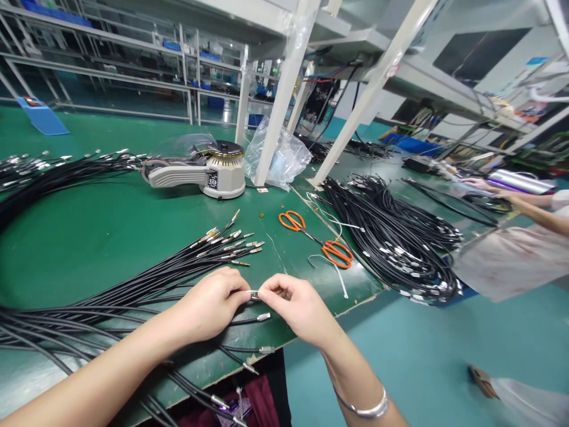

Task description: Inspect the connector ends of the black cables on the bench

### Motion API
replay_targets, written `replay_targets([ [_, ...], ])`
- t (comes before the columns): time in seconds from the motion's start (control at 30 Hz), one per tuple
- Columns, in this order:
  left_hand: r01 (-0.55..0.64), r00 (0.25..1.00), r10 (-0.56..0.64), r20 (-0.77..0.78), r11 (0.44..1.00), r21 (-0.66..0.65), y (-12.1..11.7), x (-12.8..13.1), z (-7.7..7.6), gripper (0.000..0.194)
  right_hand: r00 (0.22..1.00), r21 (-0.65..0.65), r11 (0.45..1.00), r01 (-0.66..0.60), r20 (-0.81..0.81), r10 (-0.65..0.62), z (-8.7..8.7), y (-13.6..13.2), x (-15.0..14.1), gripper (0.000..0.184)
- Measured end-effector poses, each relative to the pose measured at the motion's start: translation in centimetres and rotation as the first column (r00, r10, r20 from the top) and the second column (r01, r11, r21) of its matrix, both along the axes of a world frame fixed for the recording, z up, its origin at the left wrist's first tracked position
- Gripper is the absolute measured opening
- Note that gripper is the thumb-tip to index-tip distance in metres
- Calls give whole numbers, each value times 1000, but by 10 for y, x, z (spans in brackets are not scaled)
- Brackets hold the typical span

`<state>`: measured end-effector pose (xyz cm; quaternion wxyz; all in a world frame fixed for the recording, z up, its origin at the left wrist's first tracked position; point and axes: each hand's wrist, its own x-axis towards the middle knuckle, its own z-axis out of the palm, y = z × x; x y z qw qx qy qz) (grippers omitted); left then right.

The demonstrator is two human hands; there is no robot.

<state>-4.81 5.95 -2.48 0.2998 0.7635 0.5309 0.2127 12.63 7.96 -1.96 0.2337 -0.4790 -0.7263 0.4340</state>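
My left hand (211,301) pinches a black cable near its end, just above the green tabletop. Between the two hands shows a small silver metal connector (253,293) on that cable's end. My right hand (302,305) has thumb and forefinger closed on the connector's tip; a silver bangle circles that wrist. Whether a bit of tape or other small piece is in these fingers, I cannot tell. A bundle of black cables (146,277) with metal ends lies behind my left hand. More loose cables (242,322) run under my left arm, some over the table's front edge.
Orange-handled scissors (332,246) and white cable ties (342,279) lie right of centre. Behind stand a grey round tape dispenser (224,172) and a clear plastic bag (284,154) by a white post. A large cable pile (391,237) is at right, near another person's arms (537,213).
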Motion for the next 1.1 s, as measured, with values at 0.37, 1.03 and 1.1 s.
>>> replay_targets([
  [0.37, 20, 999, -19, -35, 999, 29, -3, 5, 0, 21, 1000, 3, 1000, 14, -25, -14, -6, -6, 1, 17],
  [1.03, -69, 982, 133, -133, 913, 403, 23, -26, -3, 25, 982, 276, 959, -57, 191, 3, -10, 42, -5, 17],
  [1.1, -6, 971, 106, -216, 909, 417, 27, -23, -13, 26, 978, 308, 948, -85, 207, 20, -17, 53, -16, 9],
])
